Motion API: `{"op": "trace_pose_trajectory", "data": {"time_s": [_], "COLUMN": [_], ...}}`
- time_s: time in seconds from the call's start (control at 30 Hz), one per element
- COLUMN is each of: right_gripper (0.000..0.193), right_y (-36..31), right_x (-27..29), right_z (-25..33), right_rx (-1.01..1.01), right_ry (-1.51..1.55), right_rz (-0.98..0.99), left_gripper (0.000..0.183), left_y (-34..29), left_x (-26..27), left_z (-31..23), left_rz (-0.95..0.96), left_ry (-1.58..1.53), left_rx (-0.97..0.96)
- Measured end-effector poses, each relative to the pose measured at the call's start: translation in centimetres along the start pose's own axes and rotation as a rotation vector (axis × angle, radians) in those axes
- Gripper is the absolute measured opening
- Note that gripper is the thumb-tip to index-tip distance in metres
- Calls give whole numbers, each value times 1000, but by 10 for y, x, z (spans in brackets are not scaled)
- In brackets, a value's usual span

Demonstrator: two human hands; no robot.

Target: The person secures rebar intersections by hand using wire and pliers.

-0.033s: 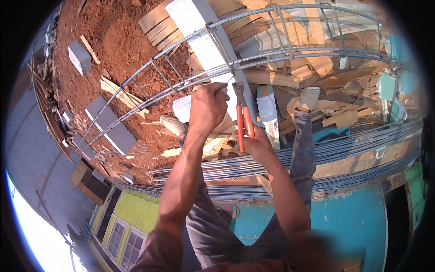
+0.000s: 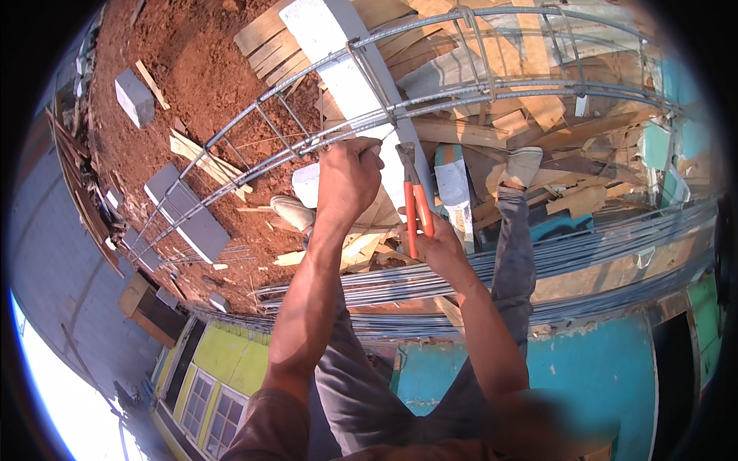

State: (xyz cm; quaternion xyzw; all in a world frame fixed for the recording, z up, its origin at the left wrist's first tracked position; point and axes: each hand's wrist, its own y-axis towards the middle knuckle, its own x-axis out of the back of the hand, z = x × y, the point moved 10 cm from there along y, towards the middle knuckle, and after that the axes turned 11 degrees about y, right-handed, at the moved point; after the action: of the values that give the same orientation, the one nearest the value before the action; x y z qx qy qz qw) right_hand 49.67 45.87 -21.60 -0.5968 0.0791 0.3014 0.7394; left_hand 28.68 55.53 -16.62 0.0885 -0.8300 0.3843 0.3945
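Observation:
My left hand (image 2: pixel 350 173) is closed in a pinch just below the lower bars of a long rebar cage (image 2: pixel 309 141). Whatever lies between its fingertips is too small to make out. Gripped in my right hand (image 2: pixel 440 246) is a pair of pincers (image 2: pixel 423 209) with red handles. The metal jaws point up and sit right of my left fingers, below a tied joint on the cage and apart from it. Beneath the cage a long white block (image 2: pixel 350 88) slants across, supporting it or lying close under it; I cannot tell which.
Grey blocks (image 2: pixel 188 211) lie on reddish soil (image 2: pixel 200 54) at left. Broken wood planks (image 2: pixel 461 132) litter the ground around my feet. A bundle of steel rods (image 2: pixel 600 246) runs behind my legs, beside a turquoise wall (image 2: pixel 592 361).
My left hand has shifted slightly left, away from the pincers. The pincers' jaws have dropped a little, still held in my right hand.

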Motion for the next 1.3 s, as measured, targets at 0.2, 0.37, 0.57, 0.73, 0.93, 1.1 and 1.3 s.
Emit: {"op": "trace_pose_trajectory", "data": {"time_s": [0.2, 0.37, 0.57, 0.73, 0.93, 1.1, 1.3], "right_gripper": [60, 67, 83, 85, 86, 86, 67], "right_y": [-11, -17, 1, 7, 5, 1, 4], "right_x": [63, 56, 26, 17, 12, 12, 17], "right_z": [-34, -13, 31, 45, 45, 49, 49], "right_rx": [157, 33, 251, 274, 272, 215, 158], "right_ry": [137, 16, -210, -293, -259, -228, -115], "right_rz": [-173, -125, -96, -127, -125, -149, 4], "left_gripper": [22, 16, 19, 20, 20, 19, 18], "left_y": [22, 40, 26, -10, -31, -31, -32], "left_x": [12, 24, 22, 4, -5, -5, -8], "left_z": [-16, -29, -32, -18, -4, 0, 3], "left_rz": [-89, -105, -7, 49, -113, -113, -86], "left_ry": [239, 324, 218, 97, -140, -163, -131], "left_rx": [-114, -276, -193, 93, 204, 182, 157]}}
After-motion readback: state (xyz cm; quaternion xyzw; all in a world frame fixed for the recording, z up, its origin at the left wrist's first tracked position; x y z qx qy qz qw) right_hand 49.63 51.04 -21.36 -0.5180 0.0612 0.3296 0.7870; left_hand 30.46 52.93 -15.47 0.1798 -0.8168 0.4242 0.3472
